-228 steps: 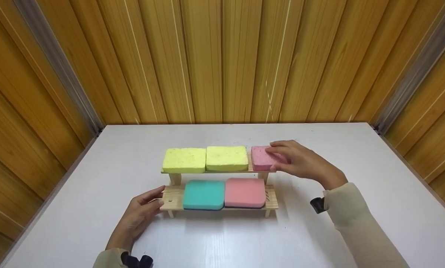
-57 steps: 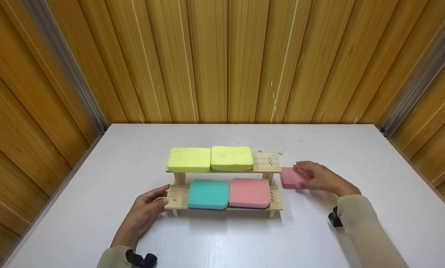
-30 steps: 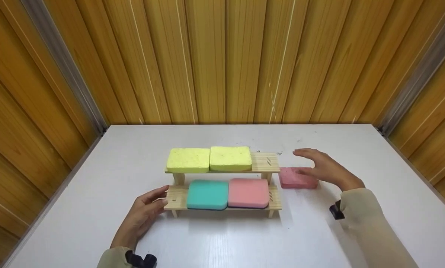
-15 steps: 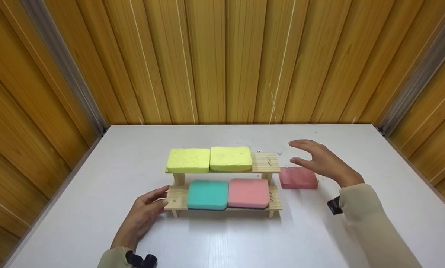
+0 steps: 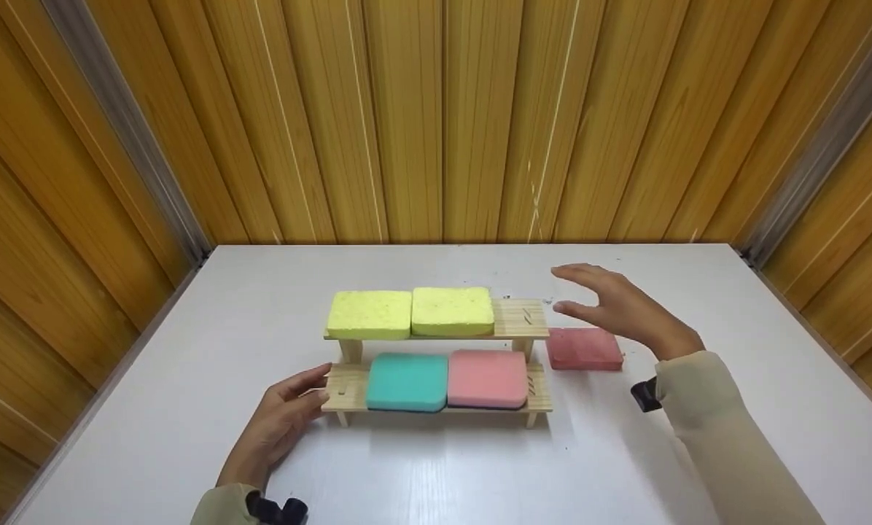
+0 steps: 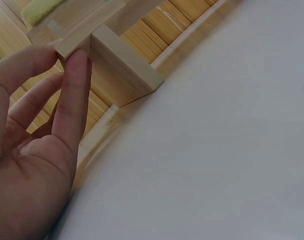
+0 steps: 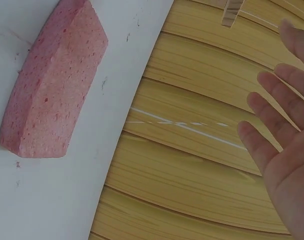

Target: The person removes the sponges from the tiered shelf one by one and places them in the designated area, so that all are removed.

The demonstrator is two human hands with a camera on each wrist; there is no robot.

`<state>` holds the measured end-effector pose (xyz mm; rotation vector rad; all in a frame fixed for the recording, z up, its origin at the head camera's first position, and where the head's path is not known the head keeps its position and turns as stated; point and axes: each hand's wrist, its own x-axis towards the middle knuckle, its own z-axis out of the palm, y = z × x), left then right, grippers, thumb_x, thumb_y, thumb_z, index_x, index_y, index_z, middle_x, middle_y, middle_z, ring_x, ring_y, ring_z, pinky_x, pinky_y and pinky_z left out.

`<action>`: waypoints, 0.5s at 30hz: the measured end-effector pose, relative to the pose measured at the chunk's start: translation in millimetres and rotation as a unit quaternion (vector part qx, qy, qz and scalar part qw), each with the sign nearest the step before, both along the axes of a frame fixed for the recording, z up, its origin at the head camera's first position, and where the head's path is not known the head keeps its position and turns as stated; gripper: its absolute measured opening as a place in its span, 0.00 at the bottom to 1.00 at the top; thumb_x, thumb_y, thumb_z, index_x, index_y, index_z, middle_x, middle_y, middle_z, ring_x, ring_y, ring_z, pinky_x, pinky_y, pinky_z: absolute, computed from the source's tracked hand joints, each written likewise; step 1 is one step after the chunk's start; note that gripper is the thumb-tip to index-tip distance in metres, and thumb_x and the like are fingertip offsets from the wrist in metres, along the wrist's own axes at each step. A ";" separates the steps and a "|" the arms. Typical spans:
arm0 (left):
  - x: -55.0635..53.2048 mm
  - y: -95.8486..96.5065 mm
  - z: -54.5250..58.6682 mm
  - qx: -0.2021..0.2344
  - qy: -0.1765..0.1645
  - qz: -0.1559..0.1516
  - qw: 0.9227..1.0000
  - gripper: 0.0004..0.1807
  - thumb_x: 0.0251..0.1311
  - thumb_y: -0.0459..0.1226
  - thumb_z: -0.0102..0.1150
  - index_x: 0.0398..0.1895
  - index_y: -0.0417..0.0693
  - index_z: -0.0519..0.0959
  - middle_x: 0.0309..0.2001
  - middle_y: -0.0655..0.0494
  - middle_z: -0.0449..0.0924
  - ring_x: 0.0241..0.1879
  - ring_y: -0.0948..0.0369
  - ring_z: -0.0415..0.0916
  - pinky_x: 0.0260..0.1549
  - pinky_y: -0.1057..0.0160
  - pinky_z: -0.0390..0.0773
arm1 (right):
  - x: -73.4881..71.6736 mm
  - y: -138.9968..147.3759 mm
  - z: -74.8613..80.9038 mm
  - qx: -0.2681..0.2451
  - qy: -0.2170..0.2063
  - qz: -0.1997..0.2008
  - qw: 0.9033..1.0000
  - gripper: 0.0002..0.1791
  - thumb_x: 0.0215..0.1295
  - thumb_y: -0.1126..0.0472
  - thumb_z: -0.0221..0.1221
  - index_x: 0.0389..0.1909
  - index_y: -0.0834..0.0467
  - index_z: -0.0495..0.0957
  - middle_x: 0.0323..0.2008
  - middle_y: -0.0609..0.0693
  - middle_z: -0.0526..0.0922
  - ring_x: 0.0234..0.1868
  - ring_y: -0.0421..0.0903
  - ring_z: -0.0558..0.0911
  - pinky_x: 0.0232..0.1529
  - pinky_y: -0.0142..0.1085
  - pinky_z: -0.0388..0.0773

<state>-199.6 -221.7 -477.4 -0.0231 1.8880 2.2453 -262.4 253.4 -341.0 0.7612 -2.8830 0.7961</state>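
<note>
A two-tier wooden rack (image 5: 346, 397) stands on the white table. My left hand (image 5: 279, 419) pinches the left end of its lower tier; the left wrist view shows thumb and fingers (image 6: 71, 100) on the board's edge. Two yellow sponges, the left one (image 5: 369, 313) and the right one (image 5: 452, 310), lie side by side on the upper tier. On the lower tier sit a teal sponge (image 5: 407, 381) and a light pink sponge (image 5: 487, 378). My right hand (image 5: 618, 306) hovers with spread fingers above and behind a dark pink sponge (image 5: 585, 348), touching nothing.
The dark pink sponge lies on the table (image 5: 436, 474) just right of the rack. Bare wood shows at the upper tier's right end (image 5: 520, 317). Wood-look panels (image 5: 436, 124) rise behind the table and on both sides.
The right hand took the dark pink sponge off the upper tier's right end, set it on the table and let go. It has since risen up and left. The left hand stays put.
</note>
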 end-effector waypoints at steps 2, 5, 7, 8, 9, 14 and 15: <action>0.0 0.0 0.0 0.000 0.002 -0.002 1.000 0.31 0.57 0.26 0.58 0.66 0.34 0.66 0.52 0.48 0.69 0.49 0.57 0.75 0.48 0.63 0.80 | 0.0 -2.3 2.0 -0.002 0.000 0.005 1.000 0.34 0.64 0.51 0.61 0.68 0.60 0.66 0.67 0.60 0.68 0.70 0.60 0.63 0.68 0.58 0.58; -0.4 -0.1 0.0 0.003 0.003 -0.004 1.000 0.31 0.57 0.26 0.58 0.66 0.35 0.66 0.53 0.47 0.68 0.50 0.57 0.75 0.48 0.63 0.80 | -0.1 -6.1 5.2 -0.003 -0.002 0.013 1.000 0.35 0.63 0.50 0.62 0.68 0.60 0.65 0.67 0.59 0.68 0.70 0.59 0.63 0.68 0.57 0.59; -0.8 0.1 0.2 0.003 0.002 -0.004 1.000 0.31 0.57 0.26 0.59 0.66 0.35 0.66 0.53 0.47 0.68 0.50 0.57 0.75 0.48 0.62 0.80 | -0.4 -9.0 7.4 -0.002 -0.006 0.015 1.000 0.36 0.63 0.49 0.62 0.68 0.59 0.65 0.67 0.59 0.67 0.70 0.59 0.62 0.69 0.57 0.59; -1.1 0.2 0.3 0.003 0.002 -0.003 1.000 0.31 0.57 0.26 0.59 0.66 0.35 0.66 0.53 0.47 0.68 0.50 0.57 0.75 0.48 0.62 0.80 | -0.5 -10.6 8.5 -0.002 -0.009 0.016 1.000 0.36 0.63 0.49 0.62 0.69 0.59 0.65 0.68 0.59 0.67 0.70 0.59 0.62 0.69 0.57 0.59; -1.3 0.2 0.2 0.003 0.002 -0.003 1.000 0.31 0.57 0.26 0.59 0.66 0.35 0.66 0.53 0.48 0.68 0.50 0.57 0.75 0.48 0.62 0.80 | -0.7 -12.2 9.6 -0.002 -0.011 0.017 1.000 0.36 0.63 0.49 0.61 0.69 0.59 0.64 0.68 0.59 0.67 0.71 0.59 0.62 0.69 0.57 0.58; -2.0 0.3 -0.1 0.001 0.001 0.001 1.000 0.30 0.57 0.26 0.59 0.66 0.36 0.67 0.52 0.49 0.69 0.48 0.58 0.76 0.47 0.63 0.80 | -2.1 -20.9 13.4 -0.002 -0.012 0.026 1.000 0.37 0.62 0.49 0.62 0.69 0.59 0.65 0.68 0.59 0.67 0.70 0.58 0.63 0.69 0.56 0.59; -2.0 0.1 -0.3 0.000 0.002 0.002 1.000 0.30 0.57 0.27 0.59 0.66 0.36 0.67 0.51 0.49 0.69 0.48 0.58 0.76 0.46 0.63 0.80 | -2.3 -22.8 14.1 -0.003 -0.012 0.029 1.000 0.37 0.62 0.49 0.62 0.69 0.59 0.65 0.68 0.59 0.67 0.70 0.58 0.63 0.69 0.55 0.59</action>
